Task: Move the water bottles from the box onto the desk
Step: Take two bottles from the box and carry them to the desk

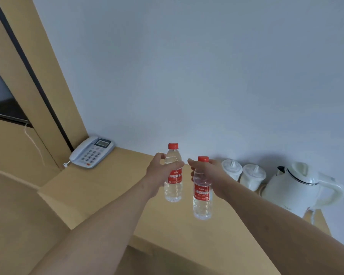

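Our left hand wraps its fingers around one bottle. Our right hand wraps around the other bottle. Both bottles stand upright over the desk.

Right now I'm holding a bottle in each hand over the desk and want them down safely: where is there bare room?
Bare desk runs between the phone and the left bottle, and below both bottles toward the front edge. The right end is crowded: two lidded cups and the kettle stand just beyond the right hand.
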The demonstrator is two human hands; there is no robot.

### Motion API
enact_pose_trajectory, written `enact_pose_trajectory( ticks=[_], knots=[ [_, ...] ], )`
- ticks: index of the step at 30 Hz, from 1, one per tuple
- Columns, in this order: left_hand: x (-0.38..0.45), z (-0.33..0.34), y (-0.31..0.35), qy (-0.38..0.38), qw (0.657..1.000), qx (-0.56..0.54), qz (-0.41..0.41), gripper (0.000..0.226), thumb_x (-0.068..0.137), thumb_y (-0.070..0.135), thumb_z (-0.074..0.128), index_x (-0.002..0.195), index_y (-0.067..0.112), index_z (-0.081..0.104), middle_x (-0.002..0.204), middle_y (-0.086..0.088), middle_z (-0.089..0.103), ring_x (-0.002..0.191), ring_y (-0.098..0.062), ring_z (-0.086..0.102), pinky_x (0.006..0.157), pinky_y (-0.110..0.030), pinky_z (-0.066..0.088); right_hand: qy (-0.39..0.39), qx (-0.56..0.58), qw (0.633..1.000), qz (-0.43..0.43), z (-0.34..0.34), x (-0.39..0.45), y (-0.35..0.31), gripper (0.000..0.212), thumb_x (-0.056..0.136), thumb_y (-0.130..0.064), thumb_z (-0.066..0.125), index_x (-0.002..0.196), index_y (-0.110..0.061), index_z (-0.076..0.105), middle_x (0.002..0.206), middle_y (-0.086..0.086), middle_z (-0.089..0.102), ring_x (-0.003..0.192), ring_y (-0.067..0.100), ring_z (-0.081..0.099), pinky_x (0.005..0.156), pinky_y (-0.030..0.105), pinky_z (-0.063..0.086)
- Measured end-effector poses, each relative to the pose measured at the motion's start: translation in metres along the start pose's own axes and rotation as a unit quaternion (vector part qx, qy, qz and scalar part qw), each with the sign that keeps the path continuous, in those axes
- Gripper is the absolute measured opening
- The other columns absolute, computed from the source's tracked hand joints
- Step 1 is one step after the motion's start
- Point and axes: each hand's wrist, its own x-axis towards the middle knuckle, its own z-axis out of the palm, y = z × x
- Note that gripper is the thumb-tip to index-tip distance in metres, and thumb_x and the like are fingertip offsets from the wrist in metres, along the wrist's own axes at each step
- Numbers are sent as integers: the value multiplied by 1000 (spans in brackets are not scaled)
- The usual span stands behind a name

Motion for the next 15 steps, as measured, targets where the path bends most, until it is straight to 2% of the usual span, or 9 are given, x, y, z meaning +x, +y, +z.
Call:
enact_pose_trajectory(
  ticks=[5,9,12,15],
  knots=[
    [72,-10,13,-86,995,54,10,56,70,35,91,113,24,56,114,-4,71,97,-24,73,90,-49,59,63,-76,995,-18,5,40,-6,39,81,-48,78,83,-12,63,69,4,62,61,17,62,61,26,52],
    [110,-5,18,-121,986,109,37,56,64,30,95,107,24,61,108,-5,71,97,-23,71,90,-45,58,119,-159,980,-25,0,62,-8,41,83,-45,74,70,-17,49,63,1,49,60,16,50,68,28,45],
    [130,4,15,-128,980,139,63,50,63,28,97,101,26,64,106,1,68,96,-15,68,84,-37,58,161,-254,954,-19,-10,76,-5,41,84,-49,71,74,-14,53,69,5,47,66,18,49,67,31,40],
    [146,18,12,-139,973,169,71,53,63,28,97,107,25,67,104,4,66,97,-14,66,83,-35,57,206,-371,906,5,-25,88,-8,49,80,-61,68,72,-14,56,66,1,53,65,17,54,62,30,42]
  ],
)
